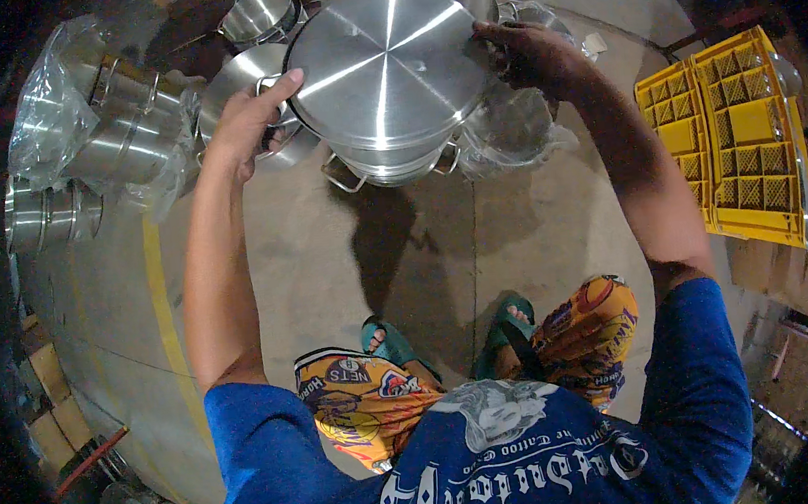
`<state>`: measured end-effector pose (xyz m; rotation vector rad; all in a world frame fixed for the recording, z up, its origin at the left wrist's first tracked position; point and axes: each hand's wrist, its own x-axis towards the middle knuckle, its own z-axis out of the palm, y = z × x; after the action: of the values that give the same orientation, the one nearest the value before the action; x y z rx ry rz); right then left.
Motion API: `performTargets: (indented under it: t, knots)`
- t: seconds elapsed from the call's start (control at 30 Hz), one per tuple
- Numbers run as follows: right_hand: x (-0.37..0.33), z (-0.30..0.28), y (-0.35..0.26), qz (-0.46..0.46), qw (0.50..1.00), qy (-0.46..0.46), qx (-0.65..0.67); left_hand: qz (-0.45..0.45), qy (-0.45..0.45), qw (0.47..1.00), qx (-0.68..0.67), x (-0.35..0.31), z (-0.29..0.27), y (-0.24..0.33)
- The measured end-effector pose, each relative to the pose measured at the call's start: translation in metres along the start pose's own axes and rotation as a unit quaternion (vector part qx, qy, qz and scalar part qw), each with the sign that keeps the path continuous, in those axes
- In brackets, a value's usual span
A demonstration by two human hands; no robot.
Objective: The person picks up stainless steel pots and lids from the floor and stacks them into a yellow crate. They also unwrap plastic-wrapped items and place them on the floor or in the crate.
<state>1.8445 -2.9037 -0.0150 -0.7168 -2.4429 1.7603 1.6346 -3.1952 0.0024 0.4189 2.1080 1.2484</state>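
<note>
Both my arms reach forward around a large round stainless-steel pot (383,80), its flat brushed face turned up. Whether that face is a base or a lid, I cannot tell. My left hand (249,118) is closed at the pot's left side by a loop handle, its thumb on the edge. On the opposite side, my right hand (540,60) grips the pot with its thumb at the rim; its other fingers are partly hidden. Directly beneath shows narrower steel cookware (389,167) with side handles. Whether the two touch is hidden.
Steel pots, some wrapped in clear plastic (53,122), stand at the left. A small pan (258,17) lies at the far side. Plastic wrap (513,132) sits right of the cookware. Yellow crates (742,135) stand at the right. A yellow line (165,297) crosses the concrete floor.
</note>
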Motion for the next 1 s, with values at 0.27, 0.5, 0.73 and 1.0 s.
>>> performTargets:
  t: [0.27,0.5,0.73,1.0]
  knots:
    - [0.025,0.018,0.028,0.082,0.992,-0.026,0.092,-0.046,-0.007,0.999,-0.008,0.022,0.007,-0.034]
    - [0.027,0.012,0.037,0.118,0.987,-0.025,0.107,-0.027,0.013,1.0,0.0,0.026,0.016,-0.036]
    - [0.015,0.017,0.029,0.135,0.986,0.06,0.082,-0.061,0.028,0.997,0.04,0.012,0.02,-0.023]
    - [-0.068,-0.095,0.092,0.189,0.939,0.177,0.226,-0.132,0.111,0.972,-0.16,-0.049,-0.045,-0.109]
